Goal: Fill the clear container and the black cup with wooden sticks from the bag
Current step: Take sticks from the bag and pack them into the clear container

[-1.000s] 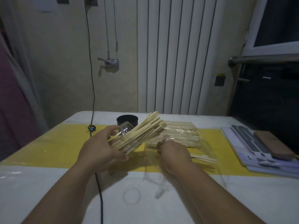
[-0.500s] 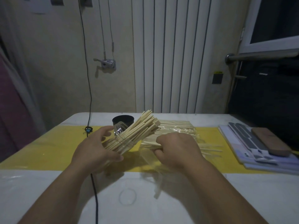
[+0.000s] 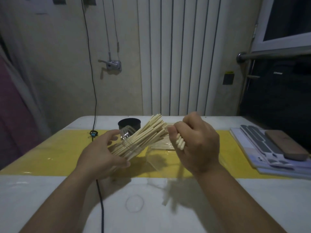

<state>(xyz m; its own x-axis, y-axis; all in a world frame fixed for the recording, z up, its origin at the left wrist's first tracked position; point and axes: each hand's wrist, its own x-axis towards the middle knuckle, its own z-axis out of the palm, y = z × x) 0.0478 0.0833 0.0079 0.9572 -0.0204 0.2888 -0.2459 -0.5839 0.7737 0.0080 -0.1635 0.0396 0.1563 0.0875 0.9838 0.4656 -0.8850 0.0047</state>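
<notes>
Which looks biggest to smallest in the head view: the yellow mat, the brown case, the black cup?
1. yellow mat
2. brown case
3. black cup, though it stands farther back and the clear container hides part of it, so case versus cup is unsure in true size.

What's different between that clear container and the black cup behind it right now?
The clear container is see-through; the black cup is opaque. The clear container is tilted in the grip of the left hand; the black cup stands upright on the table, untouched. The clear container is packed with wooden sticks poking out; no sticks rise from the black cup. Both are round and open-topped.
</notes>
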